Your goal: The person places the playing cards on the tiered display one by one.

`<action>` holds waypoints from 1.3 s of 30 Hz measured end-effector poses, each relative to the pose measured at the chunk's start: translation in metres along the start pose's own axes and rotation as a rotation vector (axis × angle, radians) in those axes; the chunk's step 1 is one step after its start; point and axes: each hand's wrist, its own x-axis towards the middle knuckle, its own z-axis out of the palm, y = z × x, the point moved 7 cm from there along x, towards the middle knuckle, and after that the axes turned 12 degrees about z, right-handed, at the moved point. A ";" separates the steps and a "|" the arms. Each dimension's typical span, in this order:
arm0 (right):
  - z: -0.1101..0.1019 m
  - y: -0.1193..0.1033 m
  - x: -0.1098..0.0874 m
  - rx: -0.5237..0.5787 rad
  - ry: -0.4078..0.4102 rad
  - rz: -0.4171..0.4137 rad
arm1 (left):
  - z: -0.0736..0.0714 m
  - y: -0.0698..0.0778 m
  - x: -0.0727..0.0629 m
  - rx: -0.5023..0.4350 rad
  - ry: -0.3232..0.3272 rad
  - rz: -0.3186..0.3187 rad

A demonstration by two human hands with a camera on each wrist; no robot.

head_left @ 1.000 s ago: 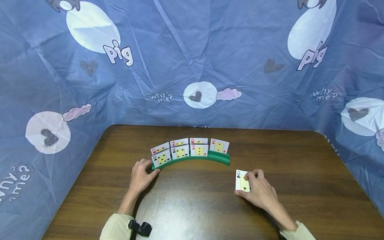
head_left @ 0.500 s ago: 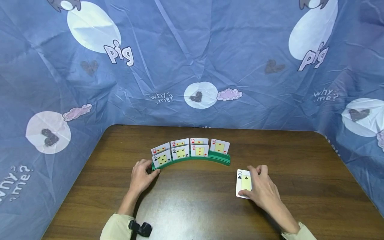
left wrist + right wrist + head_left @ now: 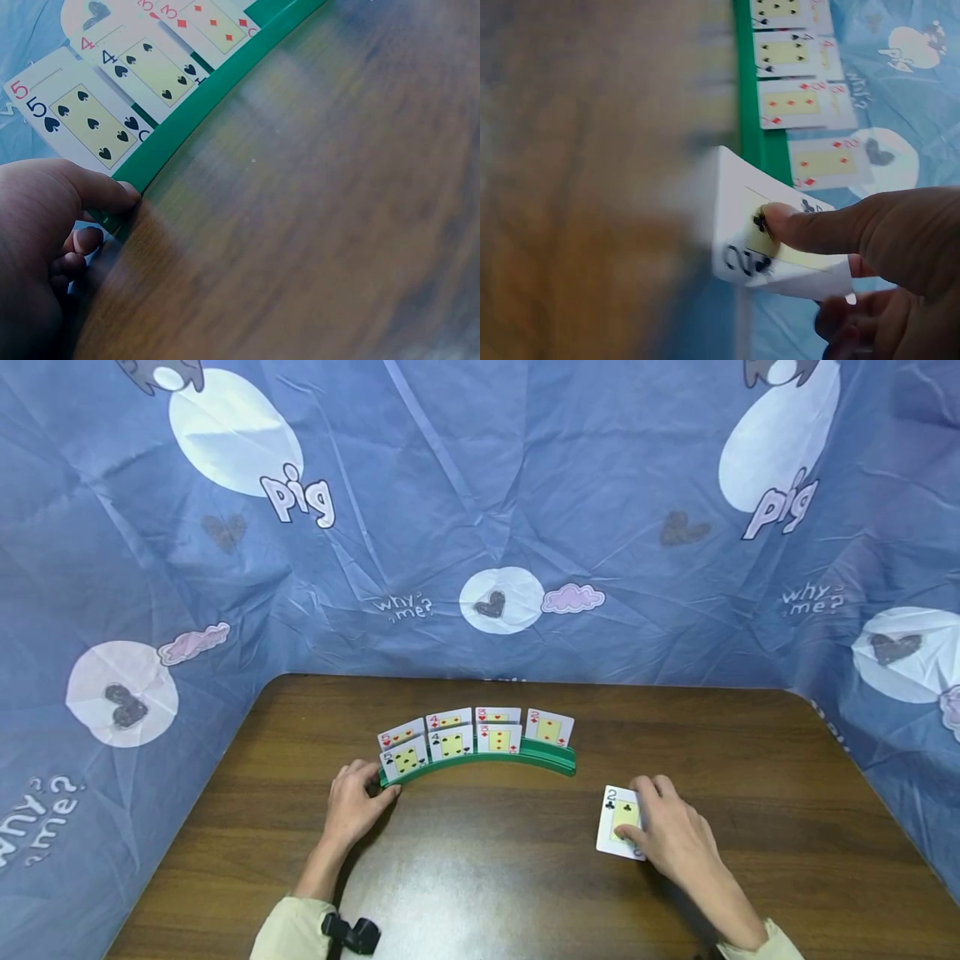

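A green curved card holder (image 3: 543,758) stands on the table with playing cards upright in two rows. My left hand (image 3: 352,802) pinches its left end; the thumb (image 3: 124,196) lies on the front edge. Nearest that hand is the five of spades (image 3: 405,758), in front of a red five. My right hand (image 3: 678,835) holds a two of clubs (image 3: 617,839) to the right of the holder, apart from it. In the right wrist view the thumb presses on the card's face (image 3: 742,210), and the card bows slightly. Fingers behind it are partly hidden.
The two of diamonds (image 3: 550,727) stands alone at the holder's right end, in the back row. Fours (image 3: 452,742) and threes (image 3: 498,739) fill the middle. A wooden table (image 3: 480,860) lies under everything, with a blue printed cloth (image 3: 420,527) hanging around its edges.
My right hand has moved slightly right with the two of clubs. Its thumb has shifted from the card's lower edge onto its face. The left hand and the holder have stayed still.
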 end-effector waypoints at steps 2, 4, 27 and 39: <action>-0.006 0.000 0.000 0.017 -0.004 -0.013 | 0.000 0.000 0.000 0.001 -0.001 -0.003; -0.011 0.000 0.000 0.042 -0.008 -0.025 | 0.000 0.000 -0.001 -0.001 -0.001 -0.007; -0.057 -0.013 -0.001 0.189 0.141 -0.206 | 0.000 0.001 0.002 -0.011 -0.011 -0.022; -0.067 -0.042 0.024 0.311 0.281 -0.268 | 0.000 -0.001 0.000 -0.006 -0.004 -0.026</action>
